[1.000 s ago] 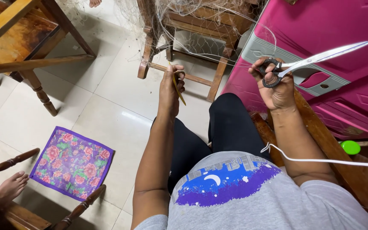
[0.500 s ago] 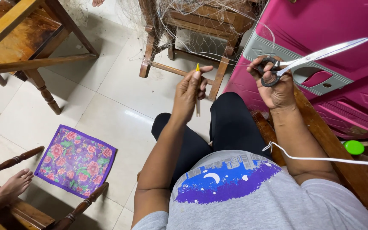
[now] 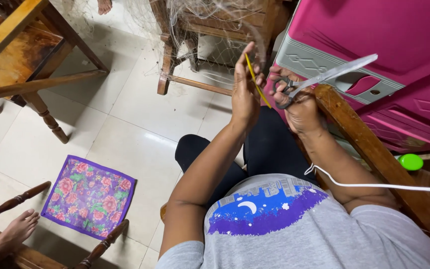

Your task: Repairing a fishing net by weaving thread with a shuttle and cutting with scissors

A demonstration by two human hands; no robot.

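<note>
We sit facing the wooden chair draped with fine netting, and everything here is placed from it. Just in front of the chair, our left hand is raised, fingers pinched closed on a thin yellow netting needle, which stands tilted with its upper end toward the net. Beside it, on the side toward the pink plastic cabinet, our right hand is wrapped through the handles of a pair of scissors; the blades look closed and point away toward the cabinet. The two hands are nearly touching.

We judge the step in hand to be work on the thread at the needle, with the scissors ready. The next move seems to call for a taut strand and careful blade placement near the fingers.

Well back from the chair, a floral cloth lies on the tiled floor, near another person's bare foot.
</note>
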